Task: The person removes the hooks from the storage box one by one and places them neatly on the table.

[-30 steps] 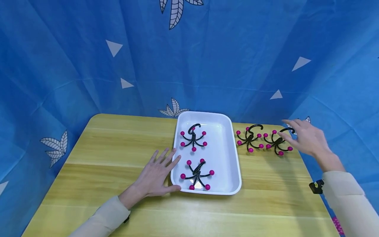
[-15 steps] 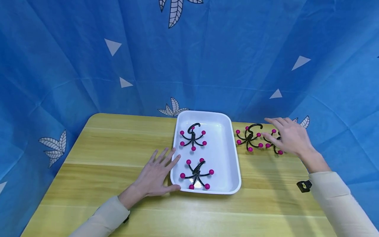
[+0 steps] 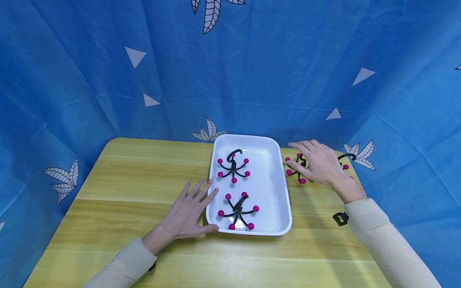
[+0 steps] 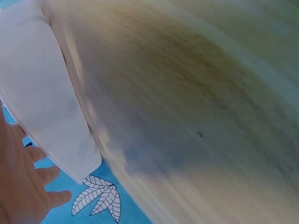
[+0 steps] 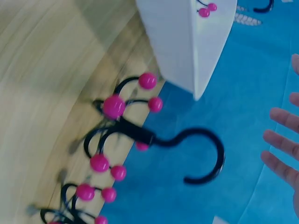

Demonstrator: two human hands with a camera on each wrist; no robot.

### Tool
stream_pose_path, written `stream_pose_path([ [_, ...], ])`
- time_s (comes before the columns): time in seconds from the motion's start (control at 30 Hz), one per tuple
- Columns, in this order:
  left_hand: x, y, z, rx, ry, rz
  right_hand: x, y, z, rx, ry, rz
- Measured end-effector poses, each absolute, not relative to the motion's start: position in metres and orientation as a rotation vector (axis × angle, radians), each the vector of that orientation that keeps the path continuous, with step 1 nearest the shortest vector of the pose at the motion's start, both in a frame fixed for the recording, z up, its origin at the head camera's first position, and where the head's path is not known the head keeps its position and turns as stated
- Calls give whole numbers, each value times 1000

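My left hand (image 3: 183, 214) spreads its straight fingers against the left rim of a white tray (image 3: 268, 192). Inside the tray stand two black hooks with curved arms tipped by pink balls, a far hook (image 3: 234, 168) and a near hook (image 3: 238, 210). My right hand (image 3: 318, 164), fingers extended, hovers over a third such hook (image 3: 301, 162) on the table right of the tray, partly hiding it. In the right wrist view that hook's curved top (image 5: 219, 149) stands apart from the fingers (image 5: 280, 140). Behind my right wrist, a fourth hook (image 3: 346, 156) is mostly hidden.
The wooden table (image 3: 144, 172) carries the tray near its far edge. A blue curtain (image 3: 288, 72) with leaf and triangle prints hangs close behind and at both sides.
My right hand has moved left, from over the rightmost hook to over the hook beside the tray. The left hand and the tray have stayed in place.
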State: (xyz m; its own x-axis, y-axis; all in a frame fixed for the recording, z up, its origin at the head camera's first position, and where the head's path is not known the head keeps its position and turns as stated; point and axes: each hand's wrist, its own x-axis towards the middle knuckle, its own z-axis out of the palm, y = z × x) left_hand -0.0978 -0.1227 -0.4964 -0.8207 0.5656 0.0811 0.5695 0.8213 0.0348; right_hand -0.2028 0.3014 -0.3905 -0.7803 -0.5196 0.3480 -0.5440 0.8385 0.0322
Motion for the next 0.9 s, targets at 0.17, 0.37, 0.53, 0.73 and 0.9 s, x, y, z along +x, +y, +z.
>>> stream_pose_path([
  [0.17, -98, -123, -497, -910, -2932, -104, -209, 280, -394, 870, -2622, 99],
  [0.37, -98, -122, -498, -907, -2923, -91, -212, 257, -397, 939, -2583, 103],
  [0.53, -97, -122, -497, -905, -2922, -86, -214, 239, -398, 971, -2581, 105],
  [0.73, -97, -123, -497, -908, -2927, -108, -217, 218, -400, 1014, -2595, 108],
  [0.9, -97, -123, -497, -910, -2924, -105, -224, 205, -404, 1067, -2575, 124],
])
